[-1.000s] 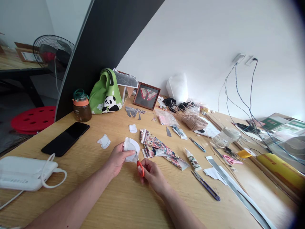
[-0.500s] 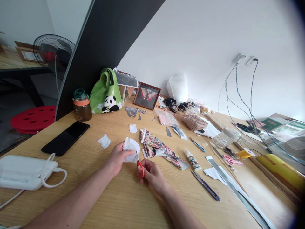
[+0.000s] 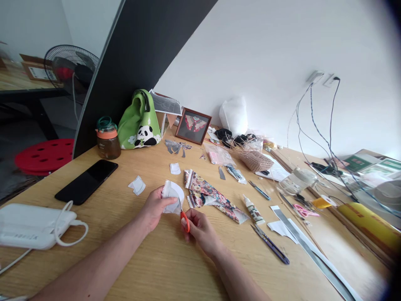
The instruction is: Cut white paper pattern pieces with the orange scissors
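Over the wooden table (image 3: 166, 267) | our left hand (image 3: 155, 209) pinches the white piece (image 3: 175, 192) | our right hand (image 3: 200, 230) grips the orange-handled scissors (image 3: 186, 222), blades at the piece's lower right edge | we could nick our nearby left thumb should they slip; a slack hold might skew our cut

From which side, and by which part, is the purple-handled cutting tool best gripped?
Probably by its purple handle, pinched across its narrow width, from the near right. The tool lies flat, handle end nearest the person, metal blades pointing away leftward. The right hand holds orange scissors, so needs freeing first.
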`<action>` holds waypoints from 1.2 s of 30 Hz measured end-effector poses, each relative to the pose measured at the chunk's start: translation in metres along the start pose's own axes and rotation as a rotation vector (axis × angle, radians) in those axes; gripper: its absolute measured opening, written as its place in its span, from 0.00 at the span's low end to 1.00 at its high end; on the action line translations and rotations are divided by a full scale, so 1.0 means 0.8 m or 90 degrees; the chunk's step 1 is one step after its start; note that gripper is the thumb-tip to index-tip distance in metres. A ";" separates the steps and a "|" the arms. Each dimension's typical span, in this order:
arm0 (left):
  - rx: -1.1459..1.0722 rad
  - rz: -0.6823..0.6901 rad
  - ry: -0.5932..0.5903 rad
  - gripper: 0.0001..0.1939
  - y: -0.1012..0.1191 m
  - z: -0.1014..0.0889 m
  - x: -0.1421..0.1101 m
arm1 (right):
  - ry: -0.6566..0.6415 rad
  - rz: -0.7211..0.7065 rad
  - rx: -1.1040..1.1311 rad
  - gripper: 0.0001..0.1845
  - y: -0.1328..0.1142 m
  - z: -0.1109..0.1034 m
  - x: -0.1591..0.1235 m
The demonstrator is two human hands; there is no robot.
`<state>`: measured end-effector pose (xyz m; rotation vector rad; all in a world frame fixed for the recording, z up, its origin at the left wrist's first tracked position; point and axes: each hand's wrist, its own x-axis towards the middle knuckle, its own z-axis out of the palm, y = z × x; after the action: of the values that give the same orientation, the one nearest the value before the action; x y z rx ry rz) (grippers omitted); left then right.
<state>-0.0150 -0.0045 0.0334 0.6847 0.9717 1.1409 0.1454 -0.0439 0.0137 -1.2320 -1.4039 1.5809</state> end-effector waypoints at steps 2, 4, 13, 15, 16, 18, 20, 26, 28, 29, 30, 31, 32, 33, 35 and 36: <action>-0.001 -0.002 0.000 0.16 0.000 0.000 0.001 | 0.004 0.001 0.001 0.26 0.000 0.000 0.000; -0.004 -0.001 -0.001 0.16 0.000 0.000 0.001 | 0.007 -0.001 0.002 0.26 0.001 0.000 0.001; 0.002 -0.002 0.002 0.16 0.001 0.001 -0.001 | 0.009 0.006 -0.007 0.26 0.001 0.000 0.001; 0.005 -0.003 0.002 0.16 0.001 0.000 -0.001 | 0.000 0.009 0.006 0.26 -0.001 0.000 0.000; 0.007 -0.005 0.002 0.16 0.001 0.000 -0.001 | -0.005 0.009 0.012 0.26 -0.001 0.000 0.000; 0.010 -0.005 0.001 0.16 0.000 0.000 0.000 | -0.014 0.008 0.020 0.26 -0.002 0.001 -0.001; 0.010 -0.002 -0.001 0.16 -0.001 0.000 0.000 | -0.014 0.005 0.021 0.26 -0.001 0.001 -0.001; 0.008 0.005 -0.006 0.16 -0.002 -0.001 0.001 | -0.012 0.003 0.015 0.26 0.002 -0.001 0.000; 0.008 0.005 -0.002 0.16 -0.002 -0.001 0.001 | -0.007 0.002 0.012 0.26 0.002 -0.001 0.000; 0.008 0.006 0.000 0.16 -0.002 0.000 0.001 | -0.006 0.001 0.010 0.26 0.001 -0.001 0.000; 0.009 0.007 0.000 0.16 -0.001 0.000 0.001 | -0.004 -0.001 0.008 0.26 0.001 0.000 0.000; 0.011 0.007 0.000 0.16 -0.001 0.000 0.001 | -0.003 -0.002 0.005 0.26 0.001 0.000 0.000; 0.012 0.007 -0.001 0.16 -0.001 0.000 0.001 | -0.002 -0.003 0.002 0.26 0.000 0.000 0.000; 0.014 0.006 -0.001 0.16 -0.001 0.000 0.001 | -0.001 -0.002 -0.001 0.26 0.000 0.000 0.001; 0.014 0.003 0.000 0.16 -0.001 -0.001 0.001 | 0.002 -0.001 -0.002 0.26 0.000 0.000 0.001; 0.013 0.002 0.001 0.16 -0.001 -0.001 0.001 | 0.003 -0.002 -0.002 0.26 0.001 0.000 0.001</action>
<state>-0.0150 -0.0041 0.0319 0.7019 0.9858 1.1362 0.1454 -0.0433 0.0130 -1.2339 -1.4041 1.5731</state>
